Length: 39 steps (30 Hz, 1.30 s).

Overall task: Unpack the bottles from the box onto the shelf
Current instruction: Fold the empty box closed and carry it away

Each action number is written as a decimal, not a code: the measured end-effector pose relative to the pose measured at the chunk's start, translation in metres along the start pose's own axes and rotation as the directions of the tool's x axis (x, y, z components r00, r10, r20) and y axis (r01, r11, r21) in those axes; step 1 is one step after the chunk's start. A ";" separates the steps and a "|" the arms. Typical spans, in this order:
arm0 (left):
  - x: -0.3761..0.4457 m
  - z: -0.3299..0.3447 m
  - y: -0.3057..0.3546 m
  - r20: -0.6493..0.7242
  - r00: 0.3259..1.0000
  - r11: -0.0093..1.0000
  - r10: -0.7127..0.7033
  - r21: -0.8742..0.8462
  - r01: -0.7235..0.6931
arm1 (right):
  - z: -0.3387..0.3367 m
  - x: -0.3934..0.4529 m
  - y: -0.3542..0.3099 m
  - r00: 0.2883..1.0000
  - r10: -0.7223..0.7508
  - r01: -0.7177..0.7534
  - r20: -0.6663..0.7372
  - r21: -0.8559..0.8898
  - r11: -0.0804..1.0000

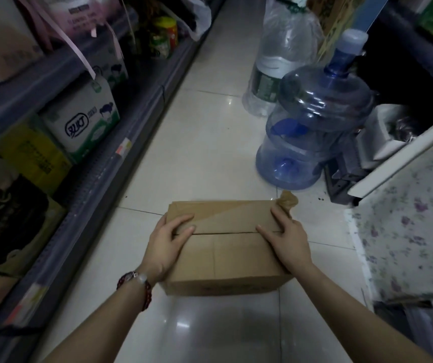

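Fingers: both sets (184, 226) lie spread flat, gripping nothing
Left hand (168, 244): on box (223, 247) top
Right hand (286, 239): opposite edge
Box flaps: closed, on floor (210, 153)

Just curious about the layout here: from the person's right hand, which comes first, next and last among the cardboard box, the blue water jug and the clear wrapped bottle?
1. Cardboard box: under the right hand.
2. Blue water jug: ahead, on the floor.
3. Clear wrapped bottle: farther up the aisle, behind the jug.
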State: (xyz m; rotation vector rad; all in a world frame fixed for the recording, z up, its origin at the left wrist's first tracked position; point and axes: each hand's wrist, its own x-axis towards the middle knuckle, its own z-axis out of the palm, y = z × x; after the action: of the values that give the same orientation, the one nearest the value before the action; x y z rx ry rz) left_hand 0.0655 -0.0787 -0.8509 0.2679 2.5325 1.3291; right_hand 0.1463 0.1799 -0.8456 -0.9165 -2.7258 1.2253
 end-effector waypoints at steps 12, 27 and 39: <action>-0.045 -0.209 0.265 0.091 0.996 0.998 -0.016 -0.051 0.020 | -0.225 -0.095 -0.233 0.998 -0.015 0.006 0.058 0.157 0.988; 0.029 -0.392 0.517 0.147 0.968 0.979 0.204 -0.060 -0.197 | -0.428 -0.085 -0.469 0.994 -0.026 0.037 -0.103 0.112 0.993; 0.186 -0.389 0.594 0.159 0.972 0.985 0.174 -0.033 -0.171 | -0.479 0.082 -0.527 0.995 -0.045 0.050 -0.087 0.057 0.997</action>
State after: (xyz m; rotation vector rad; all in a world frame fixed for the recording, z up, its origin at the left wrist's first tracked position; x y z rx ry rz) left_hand -0.2118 0.0059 -0.1769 0.5795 2.4055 1.3330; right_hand -0.0714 0.2725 -0.1688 -0.8715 -2.6147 1.2219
